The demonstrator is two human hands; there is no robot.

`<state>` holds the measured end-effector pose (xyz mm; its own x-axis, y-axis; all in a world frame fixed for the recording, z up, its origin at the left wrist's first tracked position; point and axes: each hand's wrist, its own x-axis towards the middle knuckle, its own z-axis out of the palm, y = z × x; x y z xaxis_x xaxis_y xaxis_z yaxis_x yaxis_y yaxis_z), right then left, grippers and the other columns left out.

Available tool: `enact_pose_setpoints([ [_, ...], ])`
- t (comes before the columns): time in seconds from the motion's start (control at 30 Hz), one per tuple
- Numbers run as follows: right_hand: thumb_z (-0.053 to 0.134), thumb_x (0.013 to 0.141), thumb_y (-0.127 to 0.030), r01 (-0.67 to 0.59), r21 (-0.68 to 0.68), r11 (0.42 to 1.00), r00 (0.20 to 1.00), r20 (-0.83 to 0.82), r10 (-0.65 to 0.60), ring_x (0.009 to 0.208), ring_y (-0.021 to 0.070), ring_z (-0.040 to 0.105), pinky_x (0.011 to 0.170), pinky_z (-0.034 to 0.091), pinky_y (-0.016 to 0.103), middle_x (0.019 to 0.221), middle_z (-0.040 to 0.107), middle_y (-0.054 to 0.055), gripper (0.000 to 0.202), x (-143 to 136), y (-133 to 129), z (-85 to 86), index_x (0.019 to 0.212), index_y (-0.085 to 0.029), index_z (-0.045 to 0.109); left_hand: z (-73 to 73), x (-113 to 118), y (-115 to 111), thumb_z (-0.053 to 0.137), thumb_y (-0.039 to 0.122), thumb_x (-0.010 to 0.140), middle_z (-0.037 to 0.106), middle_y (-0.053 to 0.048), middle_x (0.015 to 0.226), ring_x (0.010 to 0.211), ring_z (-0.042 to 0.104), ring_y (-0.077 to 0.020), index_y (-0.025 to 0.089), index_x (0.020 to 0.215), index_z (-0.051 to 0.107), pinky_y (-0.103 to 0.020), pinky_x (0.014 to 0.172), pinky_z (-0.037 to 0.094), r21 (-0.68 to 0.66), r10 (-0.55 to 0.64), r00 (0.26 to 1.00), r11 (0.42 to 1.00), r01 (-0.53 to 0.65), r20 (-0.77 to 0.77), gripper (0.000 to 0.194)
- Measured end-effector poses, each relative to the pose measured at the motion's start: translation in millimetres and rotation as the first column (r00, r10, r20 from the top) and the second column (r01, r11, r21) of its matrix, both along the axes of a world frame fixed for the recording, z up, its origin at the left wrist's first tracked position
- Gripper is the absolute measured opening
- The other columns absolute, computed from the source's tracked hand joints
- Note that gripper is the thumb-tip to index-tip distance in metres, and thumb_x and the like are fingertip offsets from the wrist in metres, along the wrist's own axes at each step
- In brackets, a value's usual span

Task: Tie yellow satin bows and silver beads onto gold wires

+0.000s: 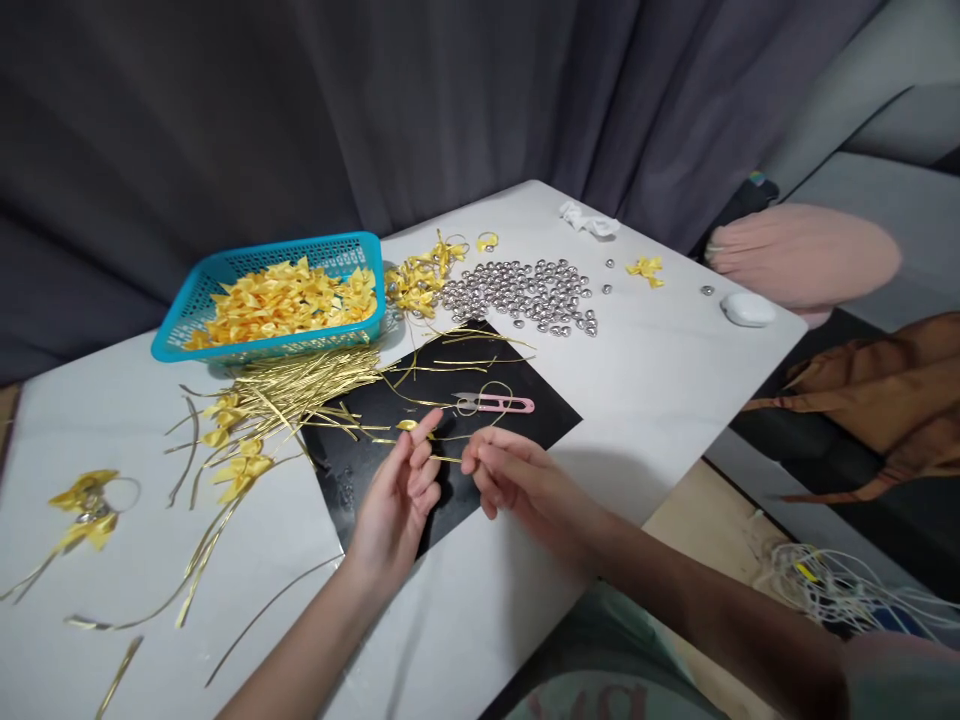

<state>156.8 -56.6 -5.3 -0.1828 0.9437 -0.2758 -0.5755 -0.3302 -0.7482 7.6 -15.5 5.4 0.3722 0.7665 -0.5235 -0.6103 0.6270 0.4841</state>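
My left hand [401,490] has its thumb and index finger pinched on a small yellow ribbon flower [407,426], mostly hidden by the fingers. To its right, my right hand [525,475] pinches a thin gold tie [448,459] that runs across toward the left fingers. A loop of gold tie also curves up over the pink thread snips [506,403], which lie just beyond both hands on a black mat [540,400]. A pile of gold ties [315,385] spreads over the mat's left side.
A blue basket [380,290] of yellow ribbon flowers stands at the back left. Silver heart-shaped beads [525,290] are heaped behind the mat. Finished-looking flower clusters [90,510] lie at left. A white case [748,309] and crumpled tissue [589,220] sit rightward; tangled cables [817,590] lie below.
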Motion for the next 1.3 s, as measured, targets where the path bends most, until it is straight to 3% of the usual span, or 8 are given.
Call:
enact_pose_setpoints([
  [0.1, 0.07, 0.078, -0.042, -0.046, 0.015, 0.999, 0.996, 0.073, 0.045, 0.049, 0.0048, 0.041, 0.048, 0.04, 0.018, 0.062, 0.051, -0.005, 0.028, 5.9, 11.5, 3.3, 0.078, -0.016, 0.058, -6.5, 0.4, -2.1, 0.042, 0.016, 0.089, 0.046, 0.003, 0.063, 0.046, 0.039, -0.0036, 0.003, 0.101, 0.07, -0.013, 0.04, 0.04, -0.026, -0.075, 0.997, 0.997, 0.074, -0.028, 0.033],
  [0.2, 0.069, 0.078, -0.041, -0.084, 0.026, 0.996, 0.987, 0.137, 0.08, 0.05, 0.0044, 0.043, 0.048, 0.04, 0.019, 0.072, 0.056, -0.003, 0.027, 10.8, 22.6, 3.6, 0.079, -0.016, 0.058, -9.0, 1.7, -3.1, 0.055, 0.02, 0.077, 0.045, 0.003, 0.063, 0.049, 0.039, -0.0043, 0.002, 0.091, 0.072, -0.014, 0.042, 0.042, 0.076, -0.123, 0.984, 0.988, 0.133, -0.128, 0.028],
  [0.37, 0.064, 0.083, -0.04, -0.199, 0.057, 0.978, 0.941, 0.291, 0.174, 0.045, 0.0049, 0.047, 0.047, 0.037, 0.019, 0.057, 0.055, -0.006, 0.024, 14.8, 38.4, 2.8, 0.084, -0.017, 0.056, -14.3, 3.7, -3.3, 0.078, 0.031, 0.068, 0.04, 0.008, 0.056, 0.048, 0.036, -0.0036, 0.009, 0.092, 0.073, -0.012, 0.044, 0.042, 0.213, -0.023, 0.963, 0.974, 0.083, -0.267, 0.033],
  [0.47, 0.067, 0.08, -0.04, -0.266, 0.068, 0.962, 0.888, 0.406, 0.217, 0.041, 0.0051, 0.044, 0.046, 0.036, 0.018, 0.045, 0.048, -0.009, 0.025, 19.4, 50.6, 8.0, 0.083, -0.016, 0.059, -17.1, 1.9, -3.5, 0.081, 0.036, 0.067, 0.048, 0.007, 0.057, 0.053, 0.046, -0.0059, 0.014, 0.096, 0.071, -0.014, 0.051, 0.046, 0.302, 0.048, 0.943, 0.952, 0.057, -0.329, 0.038],
  [0.57, 0.075, 0.073, -0.036, -0.371, 0.038, 0.928, 0.816, 0.491, 0.306, 0.042, 0.0039, 0.045, 0.044, 0.038, 0.018, 0.053, 0.056, -0.006, 0.026, 26.6, 64.2, 12.7, 0.08, -0.012, 0.065, -19.4, -1.0, -3.7, 0.079, 0.036, 0.07, 0.053, 0.007, 0.057, 0.05, 0.047, -0.0063, 0.019, 0.1, 0.067, -0.014, 0.048, 0.042, 0.391, 0.123, 0.918, 0.92, 0.037, -0.378, 0.037],
  [0.7, 0.077, 0.07, -0.027, -0.456, 0.02, 0.89, 0.794, 0.462, 0.396, 0.048, 0.0037, 0.053, 0.047, 0.043, 0.018, 0.069, 0.067, -0.001, 0.021, 31.0, 73.9, 10.6, 0.081, -0.01, 0.07, -22.7, -3.0, -4.6, 0.079, 0.037, 0.07, 0.052, 0.008, 0.053, 0.047, 0.046, -0.0069, 0.02, 0.088, 0.061, -0.015, 0.045, 0.04, 0.493, 0.212, 0.891, 0.87, 0.015, -0.402, 0.031],
  [0.87, 0.079, 0.066, -0.024, -0.476, -0.034, 0.879, 0.8, 0.398, 0.449, 0.046, 0.0028, 0.053, 0.049, 0.045, 0.017, 0.06, 0.064, -0.004, 0.031, 26.4, 71.2, 5.0, 0.093, -0.009, 0.073, -25.2, -3.3, -7.1, 0.077, 0.039, 0.072, 0.053, 0.007, 0.056, 0.049, 0.048, -0.0079, 0.02, 0.083, 0.057, -0.016, 0.047, 0.044, 0.561, 0.26, 0.868, 0.827, 0.026, -0.423, 0.03],
  [1.3, 0.079, 0.068, -0.038, -0.535, -0.052, 0.843, 0.731, 0.472, 0.493, 0.047, 0.0044, 0.053, 0.052, 0.047, 0.018, 0.053, 0.06, -0.005, 0.032, 27.2, 71.0, 2.4, 0.083, -0.011, 0.071, -15.7, -3.5, -6.8, 0.071, 0.04, 0.075, 0.051, 0.006, 0.054, 0.046, 0.044, -0.0095, 0.019, 0.085, 0.064, -0.02, 0.047, 0.037, 0.552, 0.198, 0.775, 0.804, 0.222, -0.6, 0.024],
])
